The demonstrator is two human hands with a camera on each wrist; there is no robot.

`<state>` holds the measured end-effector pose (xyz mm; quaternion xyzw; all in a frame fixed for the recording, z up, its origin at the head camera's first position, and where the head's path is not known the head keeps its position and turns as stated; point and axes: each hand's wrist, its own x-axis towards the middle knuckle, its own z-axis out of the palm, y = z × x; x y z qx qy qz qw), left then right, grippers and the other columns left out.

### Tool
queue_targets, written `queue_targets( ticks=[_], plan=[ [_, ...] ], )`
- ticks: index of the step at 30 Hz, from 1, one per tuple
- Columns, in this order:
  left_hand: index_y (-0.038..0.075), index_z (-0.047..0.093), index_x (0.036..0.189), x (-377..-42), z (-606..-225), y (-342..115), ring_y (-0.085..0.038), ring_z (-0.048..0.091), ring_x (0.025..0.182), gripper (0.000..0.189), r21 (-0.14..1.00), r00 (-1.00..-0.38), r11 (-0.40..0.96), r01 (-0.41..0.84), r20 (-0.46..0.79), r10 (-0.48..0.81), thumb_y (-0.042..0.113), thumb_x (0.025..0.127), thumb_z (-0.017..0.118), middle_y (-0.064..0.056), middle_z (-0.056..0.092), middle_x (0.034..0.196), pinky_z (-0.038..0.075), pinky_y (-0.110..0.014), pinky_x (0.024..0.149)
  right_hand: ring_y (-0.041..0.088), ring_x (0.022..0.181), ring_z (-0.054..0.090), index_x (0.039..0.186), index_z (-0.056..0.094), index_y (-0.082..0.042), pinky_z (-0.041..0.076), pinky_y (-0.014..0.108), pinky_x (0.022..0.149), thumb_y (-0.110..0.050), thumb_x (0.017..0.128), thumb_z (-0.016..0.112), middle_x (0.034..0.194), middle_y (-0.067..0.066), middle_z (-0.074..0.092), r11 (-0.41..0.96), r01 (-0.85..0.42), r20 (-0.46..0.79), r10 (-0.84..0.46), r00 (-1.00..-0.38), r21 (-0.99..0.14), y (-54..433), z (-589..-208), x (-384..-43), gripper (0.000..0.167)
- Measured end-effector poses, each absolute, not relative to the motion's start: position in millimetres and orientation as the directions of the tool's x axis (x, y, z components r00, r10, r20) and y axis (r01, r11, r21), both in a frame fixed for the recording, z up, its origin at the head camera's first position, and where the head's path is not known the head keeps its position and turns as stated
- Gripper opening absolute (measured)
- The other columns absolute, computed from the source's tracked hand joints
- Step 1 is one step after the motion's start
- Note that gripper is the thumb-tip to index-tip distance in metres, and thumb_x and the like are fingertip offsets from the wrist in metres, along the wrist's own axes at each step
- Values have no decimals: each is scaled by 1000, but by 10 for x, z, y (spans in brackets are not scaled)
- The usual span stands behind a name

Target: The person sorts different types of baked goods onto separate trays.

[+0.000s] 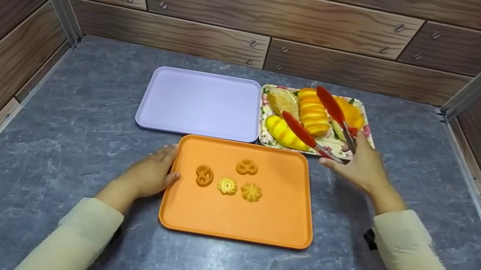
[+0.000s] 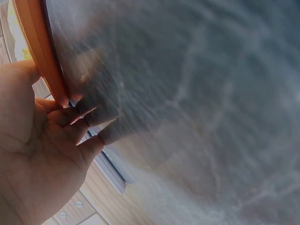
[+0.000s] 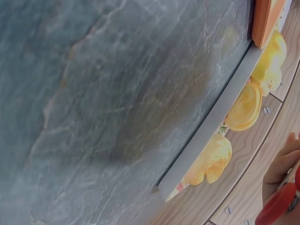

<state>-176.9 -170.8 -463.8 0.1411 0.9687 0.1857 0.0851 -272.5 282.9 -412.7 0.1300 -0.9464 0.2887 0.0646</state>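
Note:
My left hand (image 1: 150, 171) rests at the left edge of an orange tray (image 1: 231, 220), its thumb at the rim and its fingers along the side. On that tray lie two pretzel-shaped cookies (image 1: 204, 175) and two round cookies (image 1: 251, 192). My right hand (image 1: 363, 166) grips a pair of tongs (image 1: 333, 105) with red tips, spread apart. The tongs hang above a floral tray (image 1: 369, 131) that bears a ridged loaf (image 1: 314, 113), a yellow bread (image 1: 286, 132), a sesame-topped bun (image 1: 282, 100) and an orange-yellow bread (image 1: 350, 113). Nothing sits between the tips.
A light purple tray (image 1: 202, 104) lies behind the orange one, left of the floral tray. All stand on a grey marbled tabletop (image 1: 75, 142). Wood-patterned panels (image 1: 279, 13) close off the back and both sides.

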Motion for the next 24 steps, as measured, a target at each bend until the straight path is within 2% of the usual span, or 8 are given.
queue_targets(
  ticks=[7, 13, 15, 21, 24],
  plan=[
    [-5, 20, 149, -1773, -4650, -1710, -38, 22, 139, 68, 384, -946, 891, 243, -108, 305, 31, 99, 50, -26, 25, 150, 22, -50, 111, 30, 77, 51, 116, 42, -2, 39, 41, 67, -50, 63, 85, 88, 12, 54, 776, -336, 224, -254, -941, -533, 2761, -4164, -2672, 83],
    [-3, 20, 150, -1766, -4638, -1702, -38, 23, 139, 67, 386, -947, 894, 228, -124, 295, 31, 100, 50, -25, 25, 151, 23, -51, 110, 33, 82, 53, 125, 41, -5, 42, 48, 73, -45, 63, 87, 89, 13, 55, 766, -376, 176, -334, -926, -522, 2669, -4162, -2592, 87],
    [-3, 20, 150, -1765, -4635, -1701, -38, 23, 138, 67, 386, -948, 895, 224, -127, 292, 30, 100, 50, -25, 25, 151, 24, -51, 110, 32, 81, 53, 123, 42, -7, 43, 47, 73, -45, 63, 87, 90, 13, 56, 763, -386, 153, -361, -920, -518, 2638, -4158, -2565, 84],
    [-4, 19, 149, -1776, -4644, -1708, -38, 23, 138, 68, 386, -946, 893, 231, -125, 299, 31, 100, 50, -26, 24, 151, 23, -51, 110, 20, 69, 48, 115, 49, -11, 40, 37, 61, -54, 63, 84, 90, 8, 59, 758, -463, 128, -459, -879, -459, 2587, -4184, -2491, 76],
    [-4, 20, 149, -1780, -4655, -1712, -38, 22, 139, 68, 388, -945, 890, 240, -118, 306, 31, 100, 50, -25, 24, 151, 22, -50, 111, 19, 67, 49, 115, 52, -10, 41, 36, 59, -58, 64, 81, 89, 5, 61, 758, -497, 114, -500, -859, -421, 2566, -4197, -2467, 75]
  ],
)
